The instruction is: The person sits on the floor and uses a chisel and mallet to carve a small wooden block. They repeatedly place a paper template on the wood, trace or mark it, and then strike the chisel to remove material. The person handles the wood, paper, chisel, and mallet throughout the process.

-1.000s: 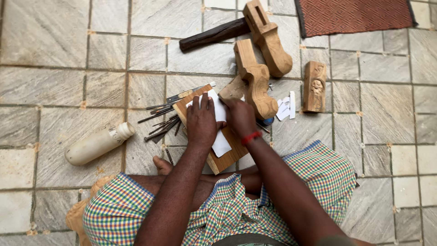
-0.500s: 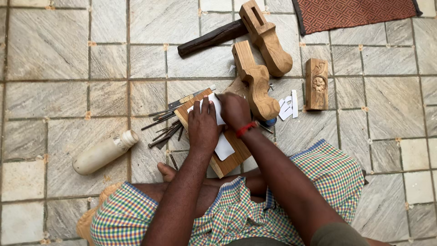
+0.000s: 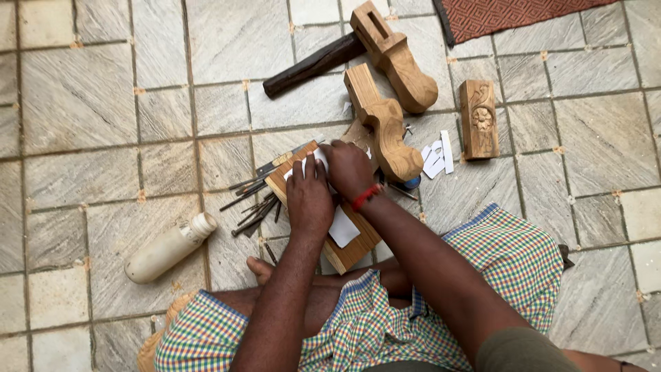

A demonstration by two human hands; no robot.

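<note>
We're sitting on the stone tile floor (image 3: 89,103) with a flat wooden block (image 3: 348,249) right in front of our crossed legs, and both hands are down on it. Our left hand (image 3: 310,200) lies flat with the fingers stretched out and together, pressing a white paper cutout (image 3: 342,227) onto the block's top face. Our right hand (image 3: 349,167), the one with the red band at the wrist, is curled over the far end of the paper; fingers are bent, but we can't tell whether they pinch anything since the tips are hidden.

Just left of the block there's a bunch of thin metal carving tools (image 3: 251,203) spread on the floor, and further left a pale plastic bottle (image 3: 169,248) on its side. Beyond the hands sit two carved wooden legs (image 3: 385,124), a dark wooden mallet (image 3: 313,65), a small carved block with a flower (image 3: 478,118), and some paper scraps (image 3: 437,155).
</note>
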